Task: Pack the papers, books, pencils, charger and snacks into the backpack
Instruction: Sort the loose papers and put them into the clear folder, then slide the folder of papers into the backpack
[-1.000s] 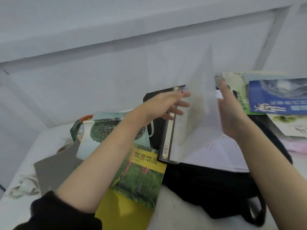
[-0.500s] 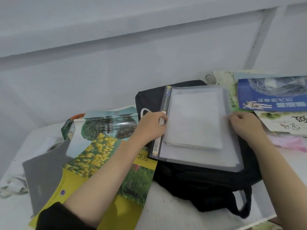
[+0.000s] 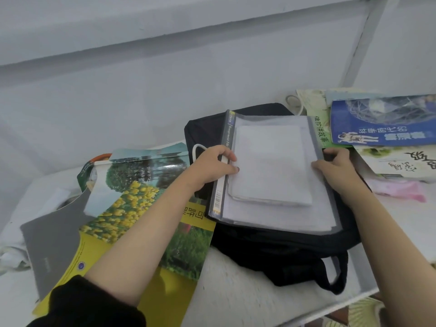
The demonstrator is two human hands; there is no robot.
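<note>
A clear plastic file folder (image 3: pixel 271 166) filled with white papers lies flat on top of the black backpack (image 3: pixel 271 251) in the middle of the white table. My left hand (image 3: pixel 213 165) grips the folder's grey spine edge. At the folder's right edge, my right hand (image 3: pixel 335 167) holds on with curled fingers. Left of the backpack lies a yellow book with a flower cover (image 3: pixel 132 223), overlapping a tree-cover book (image 3: pixel 141 171). A blue book (image 3: pixel 382 121) tops a stack at the right.
A grey laptop-like slab (image 3: pixel 54 237) lies at the far left under the books. A green snack bag (image 3: pixel 86 171) peeks behind them. A pink packet (image 3: pixel 401 190) and a white cable (image 3: pixel 293 102) lie at right. The table's front edge (image 3: pixel 330 305) is near.
The folder's clear cover, raised upright a second ago, has been laid flat. Both hands have come down to the folder's left and right edges.
</note>
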